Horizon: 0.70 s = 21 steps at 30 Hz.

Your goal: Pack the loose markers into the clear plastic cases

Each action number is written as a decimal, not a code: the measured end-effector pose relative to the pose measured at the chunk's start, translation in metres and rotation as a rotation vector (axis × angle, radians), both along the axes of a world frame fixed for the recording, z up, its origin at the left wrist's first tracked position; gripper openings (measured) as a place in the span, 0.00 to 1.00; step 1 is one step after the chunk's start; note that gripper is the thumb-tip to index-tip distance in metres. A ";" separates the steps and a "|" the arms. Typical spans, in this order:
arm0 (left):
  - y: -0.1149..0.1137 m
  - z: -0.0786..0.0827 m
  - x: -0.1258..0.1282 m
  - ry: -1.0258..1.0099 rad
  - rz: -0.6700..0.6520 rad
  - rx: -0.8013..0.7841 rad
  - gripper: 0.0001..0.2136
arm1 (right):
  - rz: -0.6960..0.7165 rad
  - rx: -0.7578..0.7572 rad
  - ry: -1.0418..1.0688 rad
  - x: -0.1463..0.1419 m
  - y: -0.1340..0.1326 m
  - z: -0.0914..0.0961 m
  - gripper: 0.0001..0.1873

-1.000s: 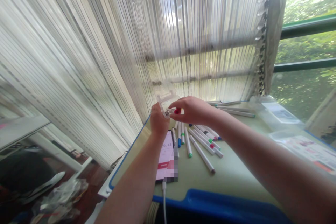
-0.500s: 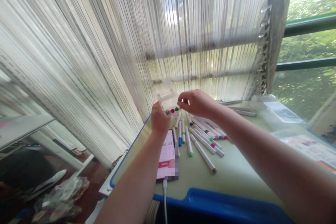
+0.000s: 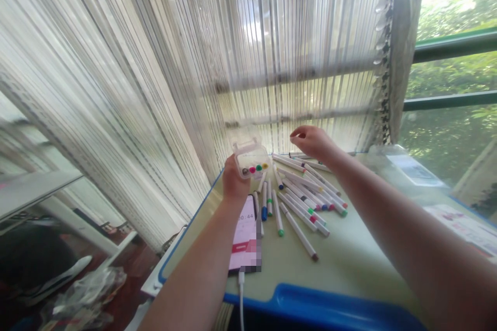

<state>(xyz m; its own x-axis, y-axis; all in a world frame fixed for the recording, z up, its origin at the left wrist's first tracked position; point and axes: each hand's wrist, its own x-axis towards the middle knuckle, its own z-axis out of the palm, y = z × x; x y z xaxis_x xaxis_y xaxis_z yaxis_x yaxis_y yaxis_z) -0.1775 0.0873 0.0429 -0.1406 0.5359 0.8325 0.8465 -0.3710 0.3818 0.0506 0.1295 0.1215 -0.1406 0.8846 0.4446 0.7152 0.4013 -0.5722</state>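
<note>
My left hand point(image 3: 235, 181) is closed around a clear plastic case point(image 3: 252, 158) with its lid raised, held tilted above the table's far left part. Several markers stand in the case with their cap ends toward me: grey-brown, pink, green point(image 3: 259, 168) and yellow point(image 3: 265, 166). To the right of the case, my right hand point(image 3: 312, 140) hangs above the far edge of the marker pile. Its thumb and forefinger curl together at the tips, and no marker shows between them. Beneath both hands lie several loose white markers point(image 3: 298, 231) with coloured ends.
A phone point(image 3: 243, 238) showing a timer lies by my left forearm, with a white cable point(image 3: 241, 300) plugged in. Clear plastic packaging point(image 3: 411, 168) and a printed sheet point(image 3: 454, 225) lie at the right. A blue tray edge point(image 3: 334, 302) runs along the front; a curtain point(image 3: 303, 26) hangs behind.
My right hand has moved away from the case, to the right and slightly up, over the far markers. The yellow marker end now shows fully in the case. My left hand keeps its hold.
</note>
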 end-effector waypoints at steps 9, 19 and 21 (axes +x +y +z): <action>0.000 -0.001 -0.001 0.021 0.007 -0.026 0.11 | -0.027 -0.351 -0.576 0.017 0.044 -0.065 0.29; 0.005 -0.003 0.001 -0.027 -0.018 -0.070 0.09 | -0.040 -0.395 -0.586 0.033 0.066 -0.102 0.32; 0.006 -0.004 0.000 -0.035 -0.038 -0.062 0.09 | -0.042 -0.370 -0.582 0.029 0.067 -0.101 0.29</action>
